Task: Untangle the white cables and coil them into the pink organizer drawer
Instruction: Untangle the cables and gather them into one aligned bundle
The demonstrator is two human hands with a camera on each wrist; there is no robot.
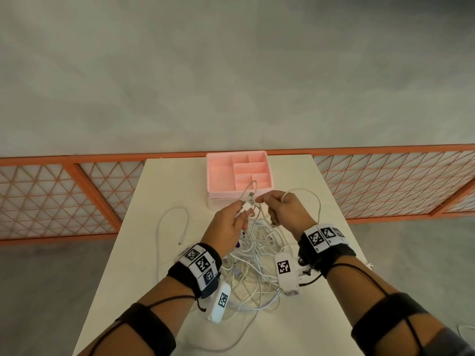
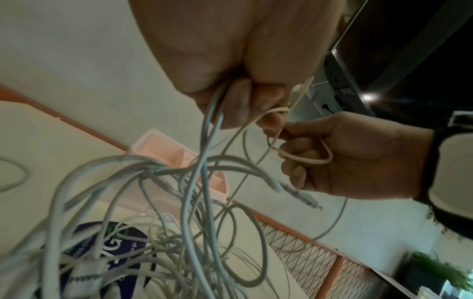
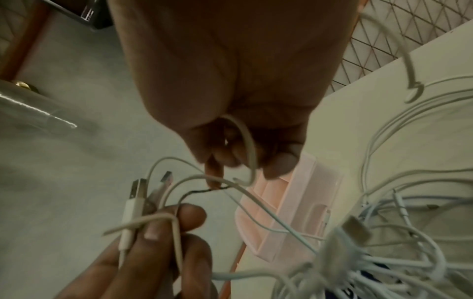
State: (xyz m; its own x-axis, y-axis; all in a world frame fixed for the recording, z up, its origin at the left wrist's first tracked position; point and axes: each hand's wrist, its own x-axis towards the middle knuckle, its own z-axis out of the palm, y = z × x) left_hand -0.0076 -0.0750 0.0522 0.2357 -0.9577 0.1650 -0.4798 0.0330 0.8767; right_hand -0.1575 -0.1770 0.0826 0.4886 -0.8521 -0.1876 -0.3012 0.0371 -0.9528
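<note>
White cables (image 1: 253, 263) lie in a tangled heap on the pale tabletop (image 1: 318, 327) between my wrists, with one loose white cord (image 1: 171, 224) curving apart at the left. My left hand (image 1: 226, 227) lifts a few strands, fingers pinching white USB plug ends (image 1: 245, 206). My right hand (image 1: 286, 209), just beside it, grips a thin white loop. Beyond both hands the pink plastic organizer drawer (image 1: 213, 176) sits at the tabletop's far edge.

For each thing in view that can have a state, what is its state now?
Pink organizer: on the table, compartments empty.
Cable pile: tangled.
Loose cable: apart, lying left of the pile.
Left hand: grips plug ends.
Right hand: pinches a cable.
</note>
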